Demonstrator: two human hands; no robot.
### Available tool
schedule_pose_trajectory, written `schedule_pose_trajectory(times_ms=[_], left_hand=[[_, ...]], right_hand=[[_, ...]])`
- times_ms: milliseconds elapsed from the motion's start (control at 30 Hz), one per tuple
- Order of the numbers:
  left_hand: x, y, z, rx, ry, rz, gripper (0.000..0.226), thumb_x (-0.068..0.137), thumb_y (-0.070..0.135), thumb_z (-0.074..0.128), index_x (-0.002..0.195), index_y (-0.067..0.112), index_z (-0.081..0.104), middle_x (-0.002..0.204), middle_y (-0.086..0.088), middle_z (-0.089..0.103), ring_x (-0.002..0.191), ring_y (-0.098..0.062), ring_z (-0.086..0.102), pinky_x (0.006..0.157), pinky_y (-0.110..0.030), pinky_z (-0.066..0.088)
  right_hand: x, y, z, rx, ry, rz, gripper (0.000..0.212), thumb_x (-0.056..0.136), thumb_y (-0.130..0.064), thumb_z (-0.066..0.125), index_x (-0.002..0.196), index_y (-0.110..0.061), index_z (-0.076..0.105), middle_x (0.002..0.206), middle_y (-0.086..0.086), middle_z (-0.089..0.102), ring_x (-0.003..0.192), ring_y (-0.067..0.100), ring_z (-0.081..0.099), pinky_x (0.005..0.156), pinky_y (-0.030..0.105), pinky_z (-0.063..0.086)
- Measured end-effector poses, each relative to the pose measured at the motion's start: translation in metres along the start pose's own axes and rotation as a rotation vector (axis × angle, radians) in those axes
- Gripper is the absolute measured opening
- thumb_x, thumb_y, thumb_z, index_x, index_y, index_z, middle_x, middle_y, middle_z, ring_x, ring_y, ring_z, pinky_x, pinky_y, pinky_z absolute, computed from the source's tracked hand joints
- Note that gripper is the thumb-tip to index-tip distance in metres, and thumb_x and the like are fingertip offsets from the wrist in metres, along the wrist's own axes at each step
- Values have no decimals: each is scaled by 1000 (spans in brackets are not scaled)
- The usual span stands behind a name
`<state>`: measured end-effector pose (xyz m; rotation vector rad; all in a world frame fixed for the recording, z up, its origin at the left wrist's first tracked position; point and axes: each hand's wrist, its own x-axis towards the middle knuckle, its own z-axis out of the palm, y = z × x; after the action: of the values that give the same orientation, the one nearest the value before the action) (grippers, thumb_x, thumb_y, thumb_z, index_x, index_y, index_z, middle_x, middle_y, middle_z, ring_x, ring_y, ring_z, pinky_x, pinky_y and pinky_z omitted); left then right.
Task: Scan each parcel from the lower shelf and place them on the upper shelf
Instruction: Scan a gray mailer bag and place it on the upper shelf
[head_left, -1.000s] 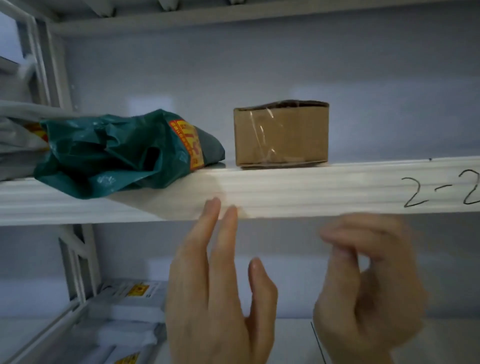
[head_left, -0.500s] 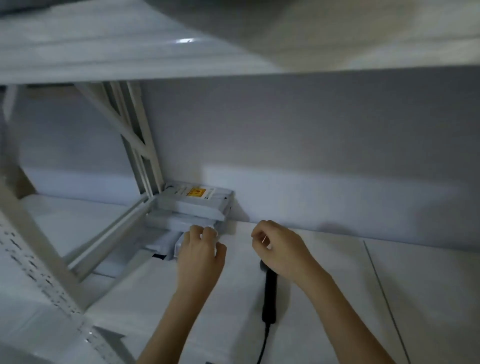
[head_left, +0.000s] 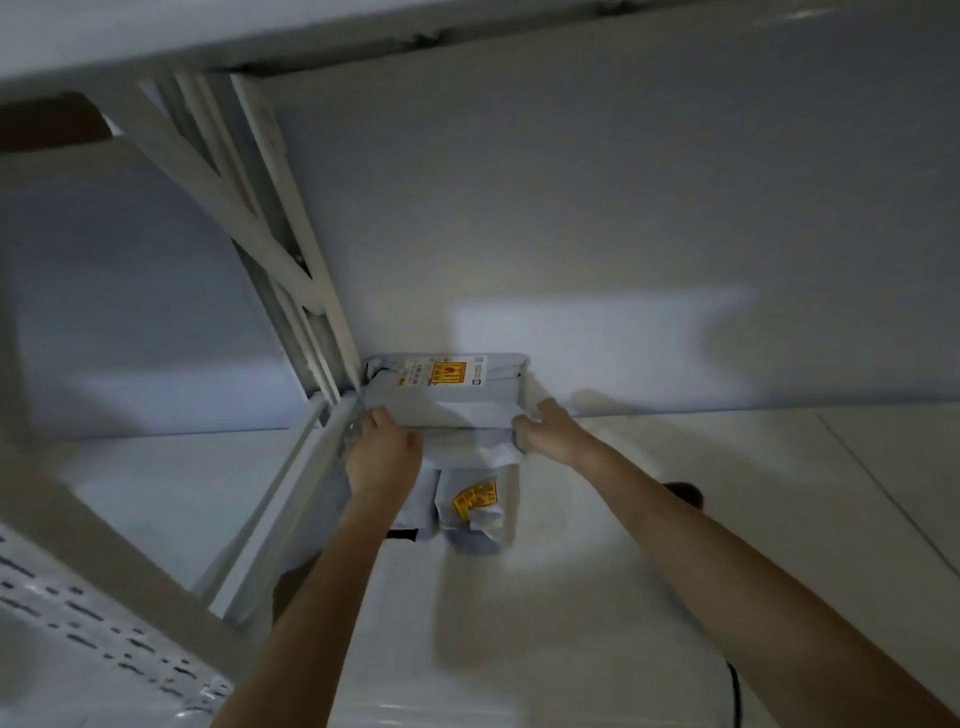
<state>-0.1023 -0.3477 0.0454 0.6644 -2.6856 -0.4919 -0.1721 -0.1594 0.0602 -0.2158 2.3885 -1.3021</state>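
Note:
A grey parcel (head_left: 447, 387) with a yellow warning label lies on top of a small stack at the back left of the lower shelf (head_left: 597, 597). My left hand (head_left: 382, 454) grips its near left corner and my right hand (head_left: 550, 431) grips its near right corner. Below it lies another grey parcel (head_left: 475, 512) with a yellow label, nearer to me. The black scanner (head_left: 685, 493) lies on the shelf to the right, mostly hidden behind my right forearm, with its cable (head_left: 733, 696) trailing toward me.
White metal uprights and diagonal braces (head_left: 291, 260) stand just left of the stack. The underside of the upper shelf (head_left: 260, 31) runs across the top. A perforated post (head_left: 78, 618) crosses the lower left. A grey wall closes the back.
The view dropped from the upper shelf to the lower one. Both hands came down, moved off the scanner area and took hold of the top grey parcel at its two near corners.

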Motion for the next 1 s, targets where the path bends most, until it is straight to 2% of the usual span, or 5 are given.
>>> schedule_pose_trajectory(times_ms=[267,433,667,800,1000], left_hand=[[60,-25,17,-16,-75,-44,64,95,35,43,140,-7,25,139,-26,41,125,-39,44,101,-47,39],[62,-28,26,-82,-79,-89,67,94,39,44,142,-3,25,142,-25,39,128,-38,41,107,-46,34],[66,-33,21,-154,-34,-59,62,91,42,47,141,7,37,140,-17,47,127,-33,45,108,-42,32],[45,-22,10,-196,35,0,55,92,38,48,137,8,42,138,-17,49,127,-34,44,107,-43,34],[-5,-13,5,-284,173,192,55,78,43,36,104,5,66,103,-17,67,97,-38,61,84,-43,46]], right_hand=[[45,-6,16,539,33,236,60,90,-47,52,133,-6,44,126,14,53,117,32,53,94,39,47],[53,-12,36,539,38,213,57,91,-44,52,130,-2,48,121,14,58,91,25,59,74,32,51],[58,-19,40,562,196,199,58,94,-45,45,131,0,44,123,17,55,110,33,56,89,39,49],[54,-16,37,657,312,154,44,93,-33,51,124,-1,44,106,12,51,90,24,52,63,27,48],[29,10,11,899,352,78,41,88,-16,60,123,-2,46,115,11,52,103,26,53,87,48,54]])
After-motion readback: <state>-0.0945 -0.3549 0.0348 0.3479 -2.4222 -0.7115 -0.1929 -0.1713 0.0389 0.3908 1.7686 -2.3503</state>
